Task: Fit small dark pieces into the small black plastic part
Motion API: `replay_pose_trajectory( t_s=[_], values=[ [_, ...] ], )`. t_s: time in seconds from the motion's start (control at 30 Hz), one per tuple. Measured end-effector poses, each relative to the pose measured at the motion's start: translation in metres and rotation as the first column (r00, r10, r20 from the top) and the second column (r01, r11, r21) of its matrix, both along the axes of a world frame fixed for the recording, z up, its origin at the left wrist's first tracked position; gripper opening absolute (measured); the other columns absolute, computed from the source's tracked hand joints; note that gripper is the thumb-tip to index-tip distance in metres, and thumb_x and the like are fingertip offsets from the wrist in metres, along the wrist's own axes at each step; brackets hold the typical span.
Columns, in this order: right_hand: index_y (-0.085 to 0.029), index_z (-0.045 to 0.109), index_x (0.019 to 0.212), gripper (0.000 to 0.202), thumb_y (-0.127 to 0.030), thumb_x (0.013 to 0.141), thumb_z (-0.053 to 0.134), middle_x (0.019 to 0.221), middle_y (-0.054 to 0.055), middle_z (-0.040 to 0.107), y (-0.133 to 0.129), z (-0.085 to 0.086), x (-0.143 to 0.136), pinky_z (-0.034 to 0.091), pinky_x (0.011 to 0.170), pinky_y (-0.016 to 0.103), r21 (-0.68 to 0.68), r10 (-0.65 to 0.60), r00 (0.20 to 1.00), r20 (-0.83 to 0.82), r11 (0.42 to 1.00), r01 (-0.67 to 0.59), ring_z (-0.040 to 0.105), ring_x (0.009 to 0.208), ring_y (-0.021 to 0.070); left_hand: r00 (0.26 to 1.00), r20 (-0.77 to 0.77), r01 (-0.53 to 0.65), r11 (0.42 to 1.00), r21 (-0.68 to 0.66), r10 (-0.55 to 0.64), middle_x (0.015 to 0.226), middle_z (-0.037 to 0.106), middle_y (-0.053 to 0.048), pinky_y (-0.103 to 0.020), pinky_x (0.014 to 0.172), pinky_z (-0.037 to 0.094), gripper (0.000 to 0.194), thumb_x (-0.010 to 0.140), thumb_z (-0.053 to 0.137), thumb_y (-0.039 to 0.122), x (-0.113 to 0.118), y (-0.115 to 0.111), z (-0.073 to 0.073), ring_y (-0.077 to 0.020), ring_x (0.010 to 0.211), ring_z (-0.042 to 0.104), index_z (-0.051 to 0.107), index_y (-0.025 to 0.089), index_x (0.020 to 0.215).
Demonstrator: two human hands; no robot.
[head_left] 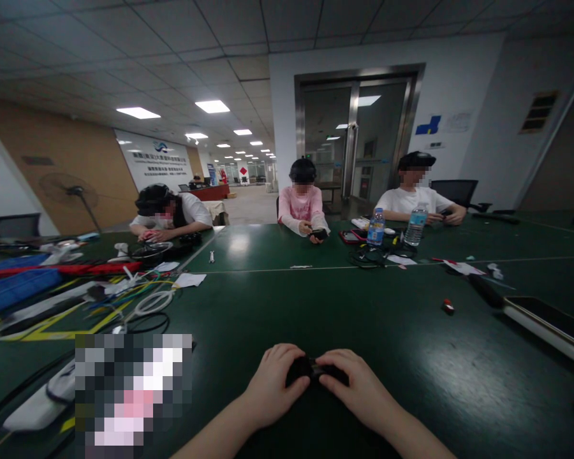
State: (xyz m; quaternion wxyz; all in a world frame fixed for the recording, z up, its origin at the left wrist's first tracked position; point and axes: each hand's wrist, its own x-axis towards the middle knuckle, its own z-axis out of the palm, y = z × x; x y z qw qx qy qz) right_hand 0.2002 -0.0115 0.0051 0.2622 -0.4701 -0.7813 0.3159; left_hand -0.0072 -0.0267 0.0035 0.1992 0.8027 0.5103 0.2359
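A small dark object [312,368] sits low in the middle of the view, just above the green table. Its kind is hard to make out, since fingers cover most of it. My left hand [273,386] wraps round its left end, with the thumb along the near side. Round the right end curl the fingers of my right hand [356,386], its thumb also on the near side. Both hands are closed on it, close together.
Left lie a white power strip [41,398], coiled white cable [154,303] and blue trays [19,290]. A small red item [448,306] and a phone-like slab [557,325] are right. Water bottles [416,224] stand farther back. Three people sit across the table [239,306].
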Motion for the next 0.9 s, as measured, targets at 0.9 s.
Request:
replay_pose_trajectory(
  t_s=[0.9],
  values=[
    [-0.028,0.062,0.106,0.029,-0.029,0.078,0.058,0.111,0.003,0.063,-0.0024,0.0019,0.0004,0.04,0.094,0.037,0.02,0.001,1.0,-0.007,1.0,0.0,0.054,0.106,0.0226,1.0,0.005,-0.007,0.999,-0.031,0.007,0.12,0.054,-0.007,-0.04,0.097,0.037,0.04,0.081,0.054,0.034,-0.0014,0.0007,-0.0015,-0.0242,0.112,0.047,0.051,0.022,0.119]
  ],
)
